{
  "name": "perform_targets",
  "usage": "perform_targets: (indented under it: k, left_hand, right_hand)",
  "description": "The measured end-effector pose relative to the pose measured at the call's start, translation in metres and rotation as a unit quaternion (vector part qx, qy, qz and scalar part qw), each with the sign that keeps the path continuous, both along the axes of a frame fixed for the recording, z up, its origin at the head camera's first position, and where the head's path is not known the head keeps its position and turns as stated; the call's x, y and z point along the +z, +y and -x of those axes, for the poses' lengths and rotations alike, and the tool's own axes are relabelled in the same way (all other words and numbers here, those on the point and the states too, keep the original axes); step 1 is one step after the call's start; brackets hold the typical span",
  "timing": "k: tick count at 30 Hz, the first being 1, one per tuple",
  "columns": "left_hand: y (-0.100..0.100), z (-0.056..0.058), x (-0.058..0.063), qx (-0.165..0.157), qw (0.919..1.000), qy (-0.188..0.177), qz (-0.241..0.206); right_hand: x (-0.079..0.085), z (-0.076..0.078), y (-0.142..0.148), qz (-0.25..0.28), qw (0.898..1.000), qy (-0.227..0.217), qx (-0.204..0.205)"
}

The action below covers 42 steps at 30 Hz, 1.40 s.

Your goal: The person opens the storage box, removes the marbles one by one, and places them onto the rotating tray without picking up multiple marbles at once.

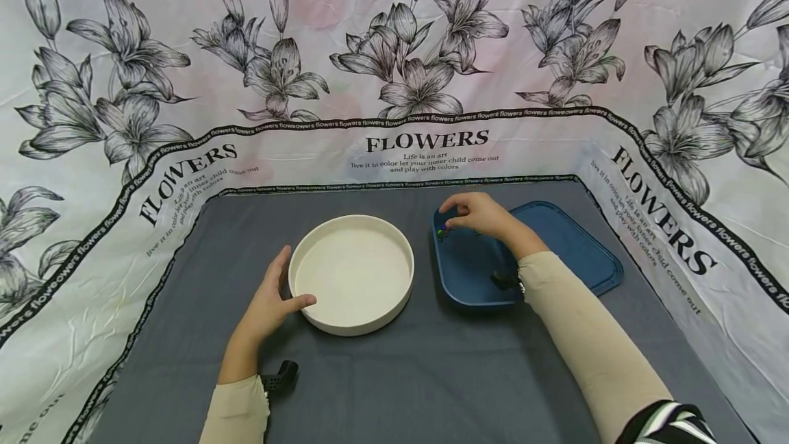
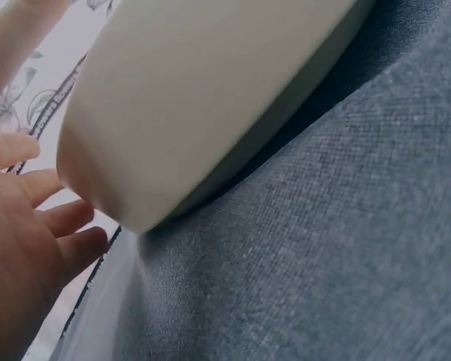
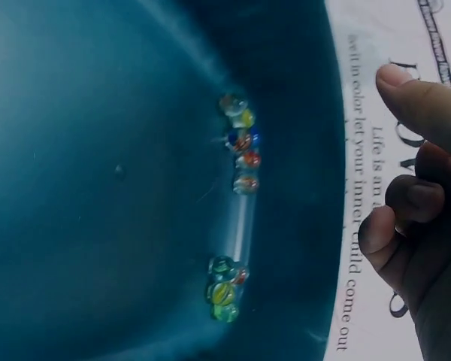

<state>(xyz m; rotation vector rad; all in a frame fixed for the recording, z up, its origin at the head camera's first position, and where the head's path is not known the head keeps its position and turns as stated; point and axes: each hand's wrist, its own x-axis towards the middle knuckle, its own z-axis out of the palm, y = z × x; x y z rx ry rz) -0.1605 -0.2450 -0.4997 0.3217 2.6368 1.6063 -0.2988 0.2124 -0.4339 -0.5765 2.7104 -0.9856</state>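
Observation:
A round cream tray (image 1: pixel 354 273) lies on the grey cloth. My left hand (image 1: pixel 271 303) rests at its left side, thumb over the rim and fingers loosely spread along the outer wall (image 2: pixel 180 113). To the right stands a blue rectangular container (image 1: pixel 468 279). Over its far left corner is my right hand (image 1: pixel 477 216), fingers bent and parted from the thumb, with nothing visible between them. Glass marbles (image 1: pixel 442 232) lie below the fingertips. In the right wrist view, several coloured marbles (image 3: pixel 246 159) line the container's edge in two clusters, beside the right hand (image 3: pixel 421 188).
A flat blue lid-like piece (image 1: pixel 576 245) lies behind and right of the container, partly under the right forearm. Dark wrist straps (image 1: pixel 280 377) show near both sleeves. The grey cloth (image 1: pixel 382 382) has a white border with flower prints and lettering.

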Motion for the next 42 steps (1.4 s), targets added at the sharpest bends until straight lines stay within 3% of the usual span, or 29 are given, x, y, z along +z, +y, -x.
perform_targets:
  k: [8,17,25,42]
  left_hand:
    - [-0.007,0.001,-0.001,-0.012,0.9986,-0.037,0.035]
    - [-0.012,0.001,-0.004,-0.040,0.9980,-0.044,0.022]
    - [-0.014,0.001,-0.009,-0.056,0.9976,-0.041,0.003]
    - [-0.012,0.003,-0.010,-0.064,0.9972,-0.038,-0.009]
  right_hand:
    - [-0.011,0.014,-0.003,-0.050,0.999,-0.008,0.019]
    - [-0.031,0.029,-0.006,-0.078,0.995,-0.025,0.064]
    - [-0.041,0.029,-0.009,-0.100,0.992,-0.037,0.066]
    - [-0.050,0.029,-0.011,-0.125,0.989,-0.007,0.076]
